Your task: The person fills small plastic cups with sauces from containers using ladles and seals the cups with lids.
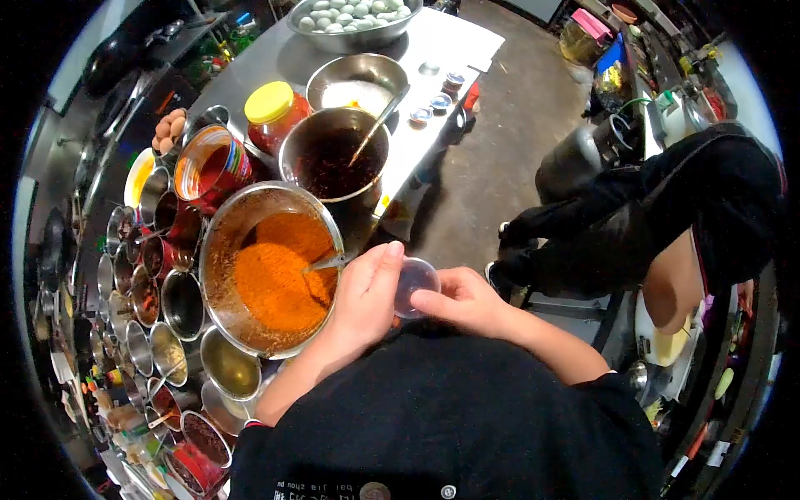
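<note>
My right hand (463,297) grips a small clear plastic cup (413,280) in front of my chest, its thumb over the rim. Against the cup's left side rests my left hand (372,282), closed around it; its fingertips are hidden. Left of it stands a big steel bowl (218,293) of orange-red powder (279,271). A metal spoon (325,263) leans in the powder, its handle ending beside my left hand. Behind is a steel pot (287,167) of dark red sauce (333,162) with a long-handled spoon (379,125).
Farther back are a yellow-lidded jar (275,112), a steel bowl (321,79) and a basin of pale eggs (350,15). Small lidded sauce cups (440,102) line the table's right edge. Several seasoning containers (171,350) crowd the left. At right, a person in black (658,208) bends near a gas cylinder (571,158).
</note>
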Demonstrator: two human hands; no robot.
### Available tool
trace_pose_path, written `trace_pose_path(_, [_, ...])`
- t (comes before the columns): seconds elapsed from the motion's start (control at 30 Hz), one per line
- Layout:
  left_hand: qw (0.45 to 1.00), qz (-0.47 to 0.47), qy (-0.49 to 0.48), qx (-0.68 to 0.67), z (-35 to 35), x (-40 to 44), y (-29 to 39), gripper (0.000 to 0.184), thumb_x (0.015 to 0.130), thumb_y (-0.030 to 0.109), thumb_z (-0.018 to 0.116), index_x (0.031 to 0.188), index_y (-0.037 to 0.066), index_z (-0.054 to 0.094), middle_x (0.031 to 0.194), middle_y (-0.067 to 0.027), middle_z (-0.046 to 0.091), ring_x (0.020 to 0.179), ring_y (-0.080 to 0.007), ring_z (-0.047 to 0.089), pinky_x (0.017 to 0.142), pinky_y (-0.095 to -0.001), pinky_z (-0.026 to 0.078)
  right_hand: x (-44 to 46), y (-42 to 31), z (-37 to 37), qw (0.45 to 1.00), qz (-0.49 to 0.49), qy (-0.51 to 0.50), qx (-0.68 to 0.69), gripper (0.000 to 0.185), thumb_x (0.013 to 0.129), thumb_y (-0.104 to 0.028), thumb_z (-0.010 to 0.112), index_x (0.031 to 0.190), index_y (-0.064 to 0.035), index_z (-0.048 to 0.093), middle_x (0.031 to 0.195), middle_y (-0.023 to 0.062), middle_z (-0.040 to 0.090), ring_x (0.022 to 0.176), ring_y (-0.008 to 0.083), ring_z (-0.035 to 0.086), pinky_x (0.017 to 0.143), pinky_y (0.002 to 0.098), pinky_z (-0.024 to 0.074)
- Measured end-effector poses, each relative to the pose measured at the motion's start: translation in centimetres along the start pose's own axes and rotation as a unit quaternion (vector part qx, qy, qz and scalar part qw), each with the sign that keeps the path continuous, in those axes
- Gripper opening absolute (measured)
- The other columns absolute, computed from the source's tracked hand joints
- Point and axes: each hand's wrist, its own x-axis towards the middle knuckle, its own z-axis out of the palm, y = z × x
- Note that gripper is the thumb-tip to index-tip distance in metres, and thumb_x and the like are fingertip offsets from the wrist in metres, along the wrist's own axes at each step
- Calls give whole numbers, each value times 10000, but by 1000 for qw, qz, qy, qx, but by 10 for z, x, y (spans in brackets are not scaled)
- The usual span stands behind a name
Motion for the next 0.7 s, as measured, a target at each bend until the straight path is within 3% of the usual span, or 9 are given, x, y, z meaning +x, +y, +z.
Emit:
trace_pose_path(0.1, [999,-40,-16,-17,0,2,3,399,965,311,373,770,7,543,630,-38,525,550,-105,479,506,-266,393,2,0,-2,999,21,-13,38,303,832,-291,644,904,3,657,827,23,652,763,66,559,702,235,451])
trace_pose_path(0.33, [999,16,2,-31,0,7,-4,368,959,281,373,781,8,545,655,-49,536,603,-110,494,554,-267,406,8,-1,-4,998,-11,-22,51,300,848,-280,622,910,11,658,831,26,651,759,70,559,697,233,450])
trace_pose_path(0.43, [1000,19,-6,0,-1,9,1,343,954,259,380,784,9,540,664,-57,535,616,-118,495,571,-275,410,13,1,-6,999,-40,12,18,324,877,-301,576,836,12,647,745,13,623,690,65,527,630,251,440])
trace_pose_path(0.5, [998,32,-26,38,-1,10,-2,312,949,239,391,790,8,529,661,-66,522,621,-132,486,588,-287,410,19,1,-10,991,-82,75,-74,397,899,-333,527,708,7,600,621,2,544,600,66,462,542,267,397])
trace_pose_path(0.7, [999,27,-18,32,-1,18,-3,331,951,253,382,789,4,527,649,-78,508,618,-147,481,587,-300,404,30,1,-18,994,-85,57,-40,451,902,-340,514,598,-7,522,541,-13,438,544,64,390,485,265,334])
